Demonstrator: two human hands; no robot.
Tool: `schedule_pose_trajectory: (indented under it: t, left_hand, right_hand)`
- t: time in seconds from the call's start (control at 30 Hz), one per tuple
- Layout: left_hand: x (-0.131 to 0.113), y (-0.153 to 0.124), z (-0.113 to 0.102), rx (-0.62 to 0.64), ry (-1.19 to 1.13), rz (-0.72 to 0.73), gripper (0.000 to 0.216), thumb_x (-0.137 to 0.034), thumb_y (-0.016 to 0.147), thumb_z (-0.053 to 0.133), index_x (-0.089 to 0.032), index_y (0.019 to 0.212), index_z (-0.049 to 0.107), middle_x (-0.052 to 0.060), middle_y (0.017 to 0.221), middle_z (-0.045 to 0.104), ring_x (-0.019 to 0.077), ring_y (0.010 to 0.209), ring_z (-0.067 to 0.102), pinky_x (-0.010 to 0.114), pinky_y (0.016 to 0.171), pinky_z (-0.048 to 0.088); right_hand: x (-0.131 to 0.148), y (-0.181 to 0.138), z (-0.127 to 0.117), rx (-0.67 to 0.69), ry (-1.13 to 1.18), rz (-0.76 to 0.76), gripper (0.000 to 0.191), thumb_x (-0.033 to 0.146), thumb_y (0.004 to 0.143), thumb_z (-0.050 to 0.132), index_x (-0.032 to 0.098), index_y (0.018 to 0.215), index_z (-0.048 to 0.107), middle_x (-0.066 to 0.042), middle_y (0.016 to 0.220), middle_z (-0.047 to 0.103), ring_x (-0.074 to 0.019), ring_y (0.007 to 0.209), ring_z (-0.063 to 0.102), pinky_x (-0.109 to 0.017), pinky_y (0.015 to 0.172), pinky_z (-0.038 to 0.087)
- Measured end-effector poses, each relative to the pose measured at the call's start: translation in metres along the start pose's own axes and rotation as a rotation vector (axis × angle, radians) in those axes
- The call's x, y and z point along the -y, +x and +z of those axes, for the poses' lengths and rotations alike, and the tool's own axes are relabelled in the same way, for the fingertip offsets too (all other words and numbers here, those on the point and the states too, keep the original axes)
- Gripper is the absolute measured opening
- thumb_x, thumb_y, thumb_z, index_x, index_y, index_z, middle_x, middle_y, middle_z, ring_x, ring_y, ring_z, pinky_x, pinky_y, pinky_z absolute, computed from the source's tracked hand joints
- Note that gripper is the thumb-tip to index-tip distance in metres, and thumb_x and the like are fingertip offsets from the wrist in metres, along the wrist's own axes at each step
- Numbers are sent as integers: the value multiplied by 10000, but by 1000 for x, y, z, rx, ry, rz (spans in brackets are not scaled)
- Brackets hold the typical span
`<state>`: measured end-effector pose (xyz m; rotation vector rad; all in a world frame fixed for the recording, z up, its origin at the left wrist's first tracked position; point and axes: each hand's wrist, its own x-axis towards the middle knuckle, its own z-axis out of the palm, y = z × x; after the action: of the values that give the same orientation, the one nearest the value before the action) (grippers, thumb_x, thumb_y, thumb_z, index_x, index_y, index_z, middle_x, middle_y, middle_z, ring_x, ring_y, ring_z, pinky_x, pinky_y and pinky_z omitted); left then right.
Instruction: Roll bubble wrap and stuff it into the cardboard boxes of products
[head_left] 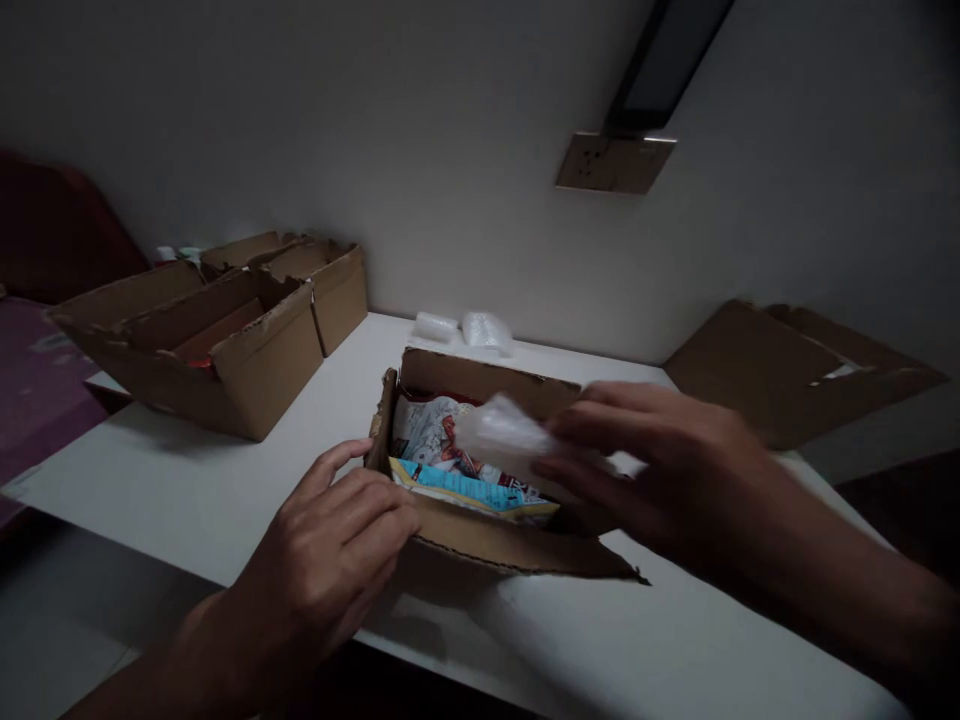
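A cardboard box (517, 555) with an open top stands before me on the white table. Inside lie a patterned packet (427, 425) and a blue and yellow packet (469, 490). My left hand (337, 545) is closed on the box's near left corner, thumb and fingers on either side of the edge. Over the box's right half, my right hand (645, 450) pinches a crumpled piece of clear plastic, probably bubble wrap (506, 425); it is blurred by motion. The right hand hides the far right part of the box.
Several open cardboard boxes (277, 370) stand together at the left. Pieces of bubble wrap (484, 330) lie near the wall. Another cardboard box (739, 370) is at the back right. A wall socket (615, 163) sits below a dark-framed panel (667, 70). The white table's (187, 500) edge is close to me.
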<state>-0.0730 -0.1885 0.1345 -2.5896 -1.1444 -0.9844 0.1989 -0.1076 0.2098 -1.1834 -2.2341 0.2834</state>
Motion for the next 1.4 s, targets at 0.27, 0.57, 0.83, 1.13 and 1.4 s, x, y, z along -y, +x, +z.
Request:
schedule_pose_trajectory:
  t: [0.27, 0.57, 0.83, 1.13, 1.4]
  left_hand:
    - [4, 2, 12, -137, -116, -34, 240, -4, 883, 522, -155, 1044, 616, 44, 950, 720, 160, 908, 650, 455, 1056, 397]
    - [10, -4, 32, -449, 43, -229, 578, -76, 823, 691, -179, 1355, 490, 145, 1342, 541, 266, 1287, 514, 441, 1082, 446]
    - [34, -52, 73, -219, -634, -830, 727, -373, 833, 705, -257, 1471, 377, 119, 1499, 463, 293, 1340, 505, 446, 1103, 451]
    - [43, -2, 110, -203, -932, -962, 679, -417, 699, 760, -146, 1283, 546, 120, 1208, 695, 290, 1114, 659, 372, 941, 545]
    - [8, 23, 135, -86, -1108, -673, 595, -295, 736, 756, -175, 1288, 567, 109, 1272, 658, 253, 1127, 630, 331, 955, 519]
  right_hand:
    - [23, 64, 76, 745, -727, -229, 202, 170, 897, 565, 149, 1014, 728, -133, 871, 760, -269, 819, 726, -308, 614, 461]
    - [-7, 48, 20, 372, -502, -163, 202, 358, 898, 635, 191, 969, 725, -82, 924, 755, -212, 783, 693, -291, 652, 484]
    - [-81, -102, 0, -99, -77, 270, 478, 611, 822, 642, 254, 1136, 699, -95, 1006, 752, -222, 767, 676, -240, 408, 460]
    - [-85, -89, 96, -60, 207, 260, 351, 440, 833, 581, 198, 1084, 621, -80, 966, 701, -210, 746, 631, -341, 628, 547]
    - [-96, -159, 52, -285, 19, 382, 313, 503, 813, 624, 191, 808, 642, -60, 731, 664, -166, 524, 574, -256, 393, 449]
